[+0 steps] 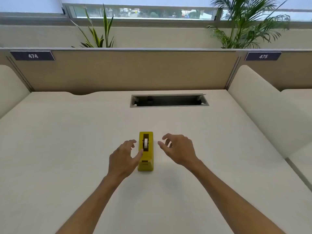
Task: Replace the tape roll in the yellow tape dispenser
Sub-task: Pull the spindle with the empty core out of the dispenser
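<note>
Desk held dispenser, roll seated inside. Left hand thumb touched its side; right hand beside it, empty, fingers loose. Replacement apparently not started.

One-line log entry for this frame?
dispenser upright on desk | roll seated | left hand thumb touching | right hand apart, open

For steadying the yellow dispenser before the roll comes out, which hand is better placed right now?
Left. The left hand sits against the yellow tape dispenser, thumb overlapping its near left edge by the white tape roll. The right hand hovers apart, a visible gap of desk between.
</note>
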Action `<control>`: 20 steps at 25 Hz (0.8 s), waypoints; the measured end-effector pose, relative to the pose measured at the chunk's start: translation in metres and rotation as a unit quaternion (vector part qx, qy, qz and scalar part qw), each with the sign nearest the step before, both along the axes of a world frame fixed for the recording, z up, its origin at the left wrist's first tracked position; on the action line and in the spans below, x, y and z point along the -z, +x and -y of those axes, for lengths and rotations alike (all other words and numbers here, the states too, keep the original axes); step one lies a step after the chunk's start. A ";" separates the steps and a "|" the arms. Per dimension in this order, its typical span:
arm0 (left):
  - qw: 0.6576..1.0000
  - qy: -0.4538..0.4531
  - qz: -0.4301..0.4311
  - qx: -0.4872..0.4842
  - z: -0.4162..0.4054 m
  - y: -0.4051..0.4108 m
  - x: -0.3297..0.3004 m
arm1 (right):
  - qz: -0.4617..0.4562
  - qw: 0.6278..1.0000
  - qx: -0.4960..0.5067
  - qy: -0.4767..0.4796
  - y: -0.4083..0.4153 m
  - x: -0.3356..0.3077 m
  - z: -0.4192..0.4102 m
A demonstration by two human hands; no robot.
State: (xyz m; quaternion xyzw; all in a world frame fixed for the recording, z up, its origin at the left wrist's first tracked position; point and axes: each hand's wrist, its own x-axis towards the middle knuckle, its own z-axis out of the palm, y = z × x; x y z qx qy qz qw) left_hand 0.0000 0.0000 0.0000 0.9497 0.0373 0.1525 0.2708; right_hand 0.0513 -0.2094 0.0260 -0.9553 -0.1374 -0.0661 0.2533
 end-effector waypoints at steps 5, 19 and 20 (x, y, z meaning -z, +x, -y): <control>0.998 -0.014 -0.067 0.008 0.015 -0.012 0.028 | -0.018 1.000 -0.019 0.012 -0.004 0.023 -0.015; 0.991 -0.086 -0.102 -0.008 0.029 -0.007 0.041 | -0.054 0.991 -0.082 -0.086 0.029 0.029 -0.054; 0.992 -0.077 -0.102 -0.007 0.029 -0.007 0.040 | -0.054 0.991 -0.085 -0.090 0.030 0.029 -0.054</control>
